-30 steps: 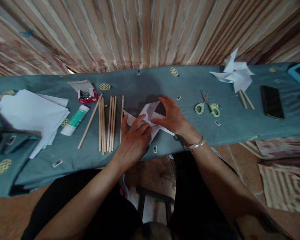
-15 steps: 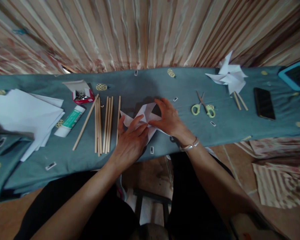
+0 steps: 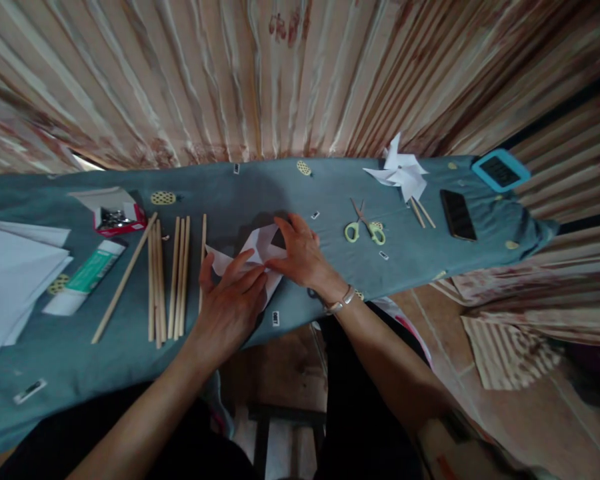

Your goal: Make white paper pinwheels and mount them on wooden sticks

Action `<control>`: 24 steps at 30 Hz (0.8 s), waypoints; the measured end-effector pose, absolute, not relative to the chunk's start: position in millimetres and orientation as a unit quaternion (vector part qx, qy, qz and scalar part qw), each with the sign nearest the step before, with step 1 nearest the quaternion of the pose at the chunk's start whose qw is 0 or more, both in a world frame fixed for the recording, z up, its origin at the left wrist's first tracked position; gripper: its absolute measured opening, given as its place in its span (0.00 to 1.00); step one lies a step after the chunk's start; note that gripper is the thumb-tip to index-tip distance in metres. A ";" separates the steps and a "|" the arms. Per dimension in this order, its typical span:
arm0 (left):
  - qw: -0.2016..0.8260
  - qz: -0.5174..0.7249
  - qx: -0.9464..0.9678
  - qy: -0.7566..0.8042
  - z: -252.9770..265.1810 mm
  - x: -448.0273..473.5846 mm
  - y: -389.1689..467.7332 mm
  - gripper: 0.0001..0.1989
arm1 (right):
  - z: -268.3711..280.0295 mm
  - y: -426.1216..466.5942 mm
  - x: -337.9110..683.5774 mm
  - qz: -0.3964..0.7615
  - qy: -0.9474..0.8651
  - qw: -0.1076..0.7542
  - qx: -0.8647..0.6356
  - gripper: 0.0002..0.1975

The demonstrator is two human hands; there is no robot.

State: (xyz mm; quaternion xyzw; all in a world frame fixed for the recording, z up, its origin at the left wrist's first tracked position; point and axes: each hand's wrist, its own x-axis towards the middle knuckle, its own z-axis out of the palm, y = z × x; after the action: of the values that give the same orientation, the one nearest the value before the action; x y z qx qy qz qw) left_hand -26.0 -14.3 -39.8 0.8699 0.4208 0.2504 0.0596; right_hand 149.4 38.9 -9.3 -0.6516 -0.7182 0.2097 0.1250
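Between my hands, on the cloth, is a white paper pinwheel with its blades folded inward. My left hand is over its left and near side, fingertips pressed on the paper close to the middle. From the right, my right hand grips it, with the thumb at the centre and the fingers curved round the far right edge. Part of the paper is hidden beneath my hands. A single wooden stick lies just left of the pinwheel.
Several wooden sticks lie left of my hands. Beyond them are an open box of metal pins, a glue tube and paper sheets. Rightward lie scissors, another pinwheel, a phone and a blue-framed device.
The camera view has swung to the right, so everything on the table appears further left. Both hands keep nearly the same hold on the paper pinwheel.
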 end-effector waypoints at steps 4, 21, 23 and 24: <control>0.056 0.268 0.865 0.421 -42.1 -25.4 -12.9 0.12 | -8.4 39.0 148.9 0.209 -0.719 0.124 -0.651 0.42; 0.062 0.288 0.863 0.411 -46.5 -26.0 -8.2 0.11 | -8.0 40.6 146.3 0.220 -0.716 0.122 -0.651 0.43; 0.066 0.294 0.861 0.411 -46.8 -25.8 -8.1 0.11 | -9.6 40.6 146.9 0.218 -0.720 0.127 -0.647 0.43; 0.069 0.295 0.860 0.411 -46.7 -25.7 -8.1 0.11 | -10.5 40.6 147.4 0.217 -0.721 0.130 -0.645 0.43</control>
State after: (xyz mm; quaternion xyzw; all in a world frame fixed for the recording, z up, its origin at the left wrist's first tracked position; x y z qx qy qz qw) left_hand -25.7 -8.1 -46.7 0.8599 0.4111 0.2947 0.0691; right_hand 147.4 40.6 -10.5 -0.6455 -0.7207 0.2170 0.1300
